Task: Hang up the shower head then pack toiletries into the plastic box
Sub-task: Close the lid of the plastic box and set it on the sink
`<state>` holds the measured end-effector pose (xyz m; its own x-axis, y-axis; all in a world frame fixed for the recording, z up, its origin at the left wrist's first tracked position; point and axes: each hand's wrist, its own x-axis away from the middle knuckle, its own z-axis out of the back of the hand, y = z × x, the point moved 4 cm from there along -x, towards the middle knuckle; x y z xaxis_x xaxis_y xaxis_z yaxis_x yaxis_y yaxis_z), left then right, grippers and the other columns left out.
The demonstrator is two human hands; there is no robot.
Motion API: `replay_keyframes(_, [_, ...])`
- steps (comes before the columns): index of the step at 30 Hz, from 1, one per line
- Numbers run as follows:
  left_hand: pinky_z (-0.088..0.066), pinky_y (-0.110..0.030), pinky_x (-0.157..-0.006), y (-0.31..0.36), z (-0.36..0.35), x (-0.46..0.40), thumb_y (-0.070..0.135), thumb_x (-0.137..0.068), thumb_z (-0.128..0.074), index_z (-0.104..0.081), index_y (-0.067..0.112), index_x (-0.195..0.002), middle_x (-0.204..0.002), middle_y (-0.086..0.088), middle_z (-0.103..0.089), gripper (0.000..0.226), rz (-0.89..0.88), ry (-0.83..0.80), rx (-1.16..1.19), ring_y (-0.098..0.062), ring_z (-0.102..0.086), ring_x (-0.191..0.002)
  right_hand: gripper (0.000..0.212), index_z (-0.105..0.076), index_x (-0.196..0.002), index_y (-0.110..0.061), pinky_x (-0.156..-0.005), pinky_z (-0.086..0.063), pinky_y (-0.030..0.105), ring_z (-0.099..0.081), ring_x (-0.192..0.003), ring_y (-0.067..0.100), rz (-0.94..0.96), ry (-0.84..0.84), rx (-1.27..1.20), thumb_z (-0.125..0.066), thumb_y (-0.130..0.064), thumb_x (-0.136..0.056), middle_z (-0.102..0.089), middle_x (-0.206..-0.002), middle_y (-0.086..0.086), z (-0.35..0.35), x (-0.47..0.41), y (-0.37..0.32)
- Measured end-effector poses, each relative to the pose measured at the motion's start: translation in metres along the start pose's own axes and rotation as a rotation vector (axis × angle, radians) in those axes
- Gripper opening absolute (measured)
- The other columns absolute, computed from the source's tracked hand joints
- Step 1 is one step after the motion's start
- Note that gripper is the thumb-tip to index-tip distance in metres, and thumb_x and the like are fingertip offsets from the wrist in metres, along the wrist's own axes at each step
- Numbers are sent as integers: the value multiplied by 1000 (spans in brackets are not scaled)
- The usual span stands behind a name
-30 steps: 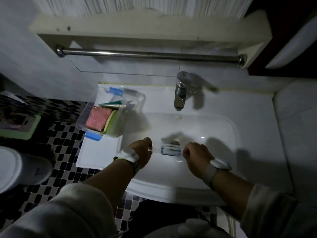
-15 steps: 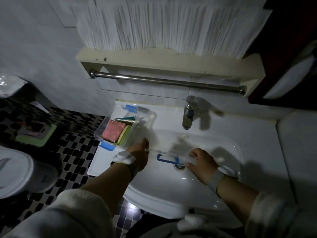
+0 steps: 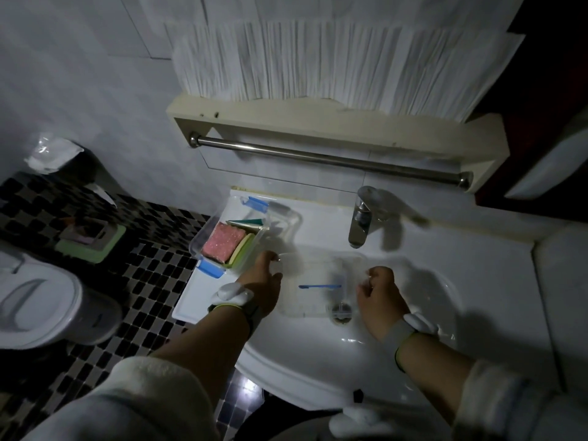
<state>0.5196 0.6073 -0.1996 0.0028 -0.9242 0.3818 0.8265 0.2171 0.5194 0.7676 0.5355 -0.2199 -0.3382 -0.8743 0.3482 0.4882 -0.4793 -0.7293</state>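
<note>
Since half a second ago, the clear lid (image 3: 318, 281) has tipped from edge-on to nearly flat above the sink (image 3: 445, 313), its blue clip showing as a thin line. The person's left hand (image 3: 262, 278) curls round the lid's left edge; the right hand (image 3: 378, 294) pinches its right edge with bent fingers. The plastic box (image 3: 222, 243) stands open on the sink's left ledge, just beside the left hand, holding a pink sponge (image 3: 221, 241), a yellow-green sponge (image 3: 243, 251) and a green tube (image 3: 248, 222). The faucet (image 3: 361, 218) stands behind.
</note>
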Motion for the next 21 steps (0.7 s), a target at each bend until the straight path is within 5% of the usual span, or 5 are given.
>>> replay_keyframes(5, [-53,-41,-90,1,9,2,40,-96,-54,-46,34,-127,-120,-6,-66,32,111,53,82,-28,-65,-100,35,-37,-124,-26,-66,-46,27,-61,-83,17,65,42,-62,-56,-26,-95,-61,-103,-4,4,-1,-10])
replay_keyframes(13, [-58,-38,-82,-8,20,4,46,-94,-58,-58,28,-116,-101,-2,-72,28,234,99,226,-22,-71,-86,42,-38,-131,-39,-62,-46,24,-61,-77,4,65,-4,-200,-55,-23,-95,-60,-96,-13,-3,-4,-31])
replay_keyframes(21, [-60,-49,-81,-31,37,-2,48,-87,-49,-67,17,-74,-84,-9,-73,38,330,198,362,-35,-71,-80,38,-44,-131,-36,-77,-57,37,-69,-85,23,-49,-7,-411,-44,-17,-97,-67,-102,-5,-17,-20,-42])
